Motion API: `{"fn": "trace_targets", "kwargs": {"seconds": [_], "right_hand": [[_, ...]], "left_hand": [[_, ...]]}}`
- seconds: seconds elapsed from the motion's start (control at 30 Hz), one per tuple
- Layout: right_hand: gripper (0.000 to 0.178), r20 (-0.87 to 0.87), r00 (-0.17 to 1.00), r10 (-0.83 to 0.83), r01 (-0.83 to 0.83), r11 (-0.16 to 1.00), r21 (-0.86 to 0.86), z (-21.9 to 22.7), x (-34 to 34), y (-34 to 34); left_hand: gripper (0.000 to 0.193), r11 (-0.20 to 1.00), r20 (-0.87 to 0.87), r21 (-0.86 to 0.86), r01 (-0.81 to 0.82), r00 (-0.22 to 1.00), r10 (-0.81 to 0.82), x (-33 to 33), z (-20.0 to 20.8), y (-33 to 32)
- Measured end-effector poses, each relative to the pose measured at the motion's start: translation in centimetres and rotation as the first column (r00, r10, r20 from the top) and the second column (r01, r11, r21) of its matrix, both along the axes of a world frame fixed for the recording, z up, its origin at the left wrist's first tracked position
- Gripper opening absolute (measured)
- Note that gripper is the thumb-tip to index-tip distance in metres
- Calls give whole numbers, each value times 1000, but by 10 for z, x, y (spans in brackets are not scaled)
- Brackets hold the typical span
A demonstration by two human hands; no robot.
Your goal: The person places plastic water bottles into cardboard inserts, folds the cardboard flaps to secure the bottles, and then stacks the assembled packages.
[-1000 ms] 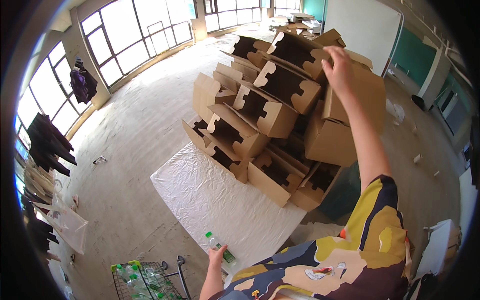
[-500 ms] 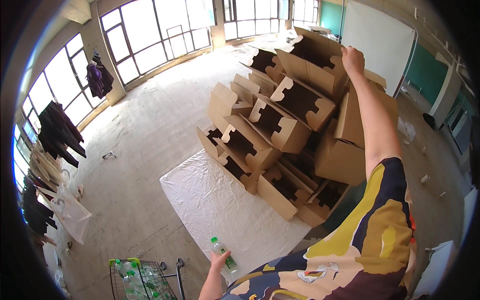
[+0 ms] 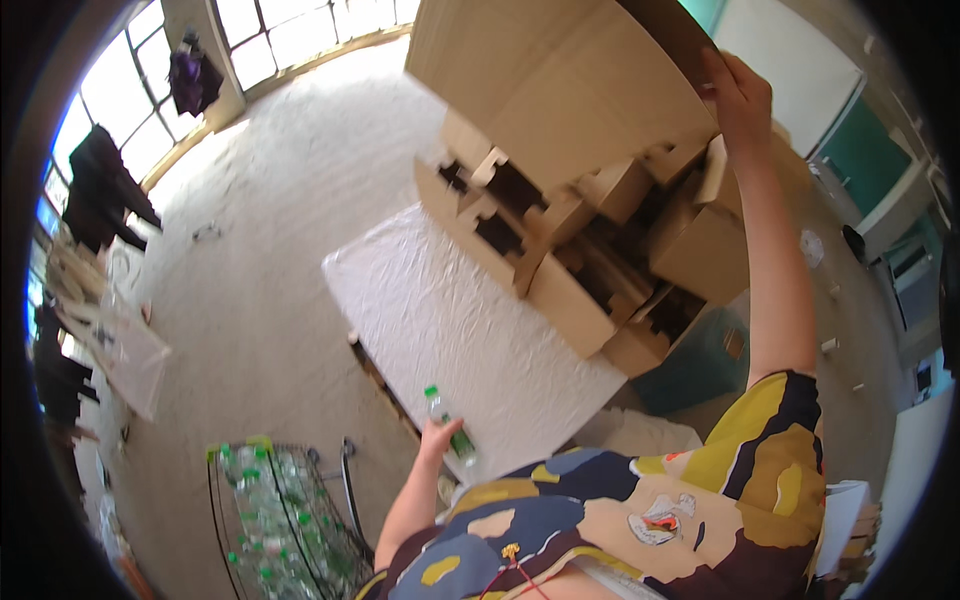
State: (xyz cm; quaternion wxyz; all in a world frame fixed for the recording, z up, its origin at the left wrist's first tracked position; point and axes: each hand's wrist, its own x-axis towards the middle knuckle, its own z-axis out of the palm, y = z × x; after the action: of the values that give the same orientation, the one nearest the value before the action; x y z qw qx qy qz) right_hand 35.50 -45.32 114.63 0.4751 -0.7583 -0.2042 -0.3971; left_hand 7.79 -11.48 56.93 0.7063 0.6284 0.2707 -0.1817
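Upper right, right hand (image 3: 743, 105) grips large brown cardboard box (image 3: 560, 95) (top centre) by its edge; lower centre, left hand (image 3: 437, 437) holds clear green-capped plastic bottle (image 3: 462, 446); likely box-lifting step, next move needs firm one-handed hold.

Left hand (image 3: 440, 437): closed in a grip above the near left corner of the white-covered surface (image 3: 450, 310), thumb pointing rightward, my other fingers largely hidden from this view. Left forearm (image 3: 408, 497) bare, angled forward and slightly right from my body, held low. Right arm (image 3: 775, 250): raised, reaching forward, nearly straight, bare below the sleeve. Right hand (image 3: 743, 98) high, well beyond the surface's near right corner; back of hand toward me, fingers bent leftward in a grip, fingertips partly obscured.
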Motion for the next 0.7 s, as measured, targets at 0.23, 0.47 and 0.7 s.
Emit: {"fn": "trace_targets", "kwargs": {"seconds": [0.23,0.47,0.7], "right_hand": [[31,-472,872,129,-213,969,-128,-214,-117,60],[14,-631,774,-57,-214,914,-345,-402,-211,100],[24,-346,922,-173,-50,834,-550,-353,-248,119]], "left_hand": [[35,816,-62,-476,-327,939,339,-65,32,42],[46,807,32,-411,-424,878,477,-90,95,110],[56,806,198,-549,-222,902,384,-67,186,120]]}}
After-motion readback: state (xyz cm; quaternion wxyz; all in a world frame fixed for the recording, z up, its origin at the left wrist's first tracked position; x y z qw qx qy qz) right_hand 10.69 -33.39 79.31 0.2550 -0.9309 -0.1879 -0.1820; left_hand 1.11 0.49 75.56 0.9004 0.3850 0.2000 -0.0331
